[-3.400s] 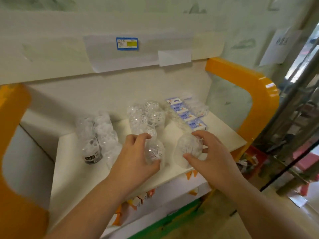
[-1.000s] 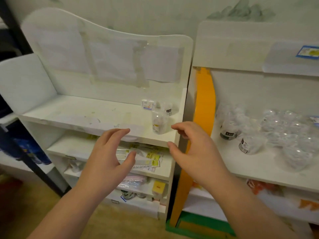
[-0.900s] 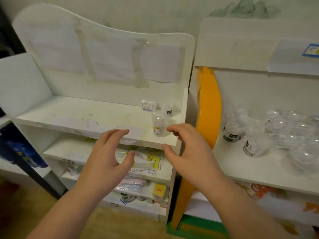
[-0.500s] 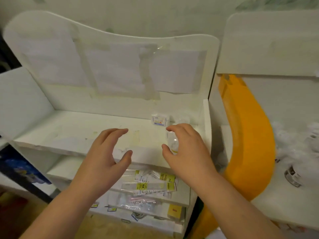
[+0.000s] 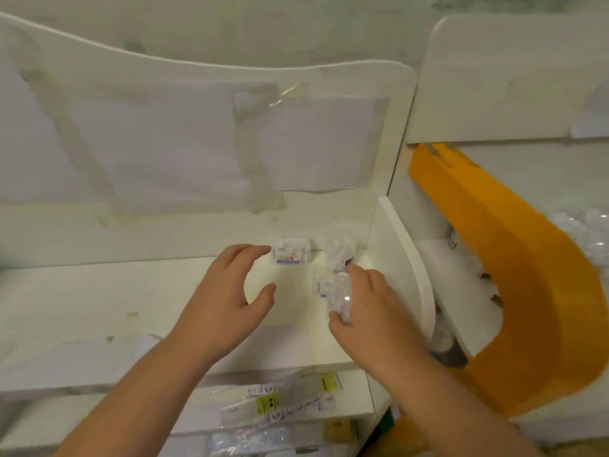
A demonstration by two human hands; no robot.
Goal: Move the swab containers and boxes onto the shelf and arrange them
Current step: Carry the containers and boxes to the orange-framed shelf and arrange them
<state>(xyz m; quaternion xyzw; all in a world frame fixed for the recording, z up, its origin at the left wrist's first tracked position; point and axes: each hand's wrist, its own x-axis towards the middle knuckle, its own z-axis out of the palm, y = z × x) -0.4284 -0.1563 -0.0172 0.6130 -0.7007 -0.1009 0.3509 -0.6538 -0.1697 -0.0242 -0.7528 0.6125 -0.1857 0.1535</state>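
Your right hand (image 5: 365,311), empty half a second ago, now curls round the clear round plastic swab container (image 5: 333,288) near the white shelf's (image 5: 99,291) right end. Your left hand (image 5: 227,301), open and empty, has reached the small white box (image 5: 291,255) farther back. Pickup is under way.

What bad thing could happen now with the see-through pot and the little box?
The right hand grips a clear swab container that looks smooth, so it might slip out. A second clear container stands right behind it and could get knocked over. The left hand is open beside the small box, and its fingers might nudge it crooked.
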